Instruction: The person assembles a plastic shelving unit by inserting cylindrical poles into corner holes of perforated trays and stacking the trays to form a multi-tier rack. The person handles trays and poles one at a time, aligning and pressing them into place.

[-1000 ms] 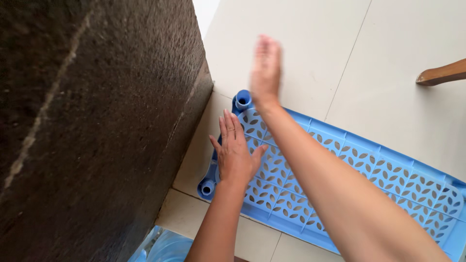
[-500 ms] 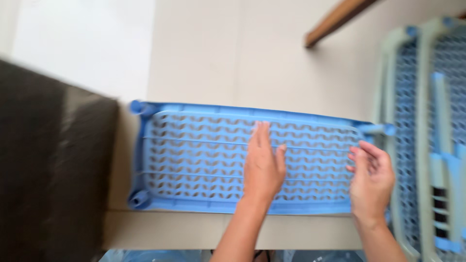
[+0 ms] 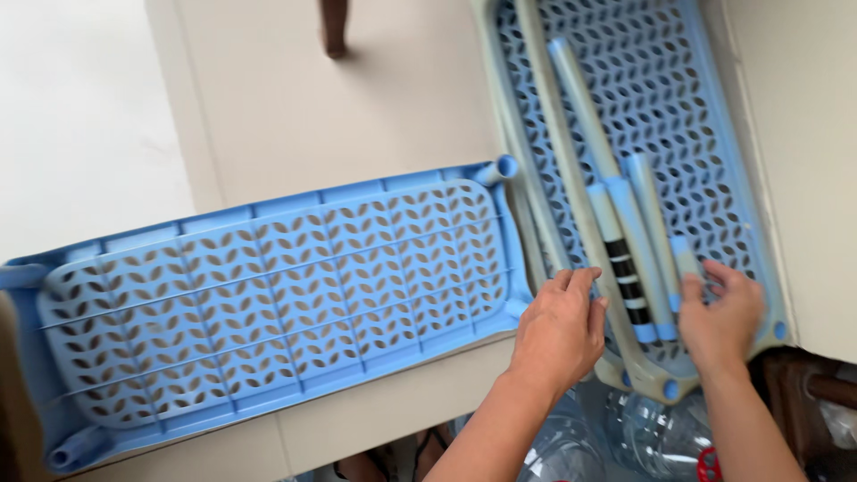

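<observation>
Tubes [image 3: 625, 223] lie lengthwise on shelf stack [image 3: 714, 134], hands [image 3: 558, 330] [image 3: 723, 317] touching.

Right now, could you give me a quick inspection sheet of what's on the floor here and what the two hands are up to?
Surface: pale tiled floor, seen from above.
Job's things: blue perforated shelf panel lying flat; stack of similar panels at right, blue tubes lying on top.
Clutter: clear plastic bottles at the bottom edge.
Grips: left hand open, fingers at the stack's grey edge; right hand open, fingertips on the tube ends.
Cables: nothing seen.
Surroundings: wooden furniture leg at top; dark wooden piece at lower right.
</observation>
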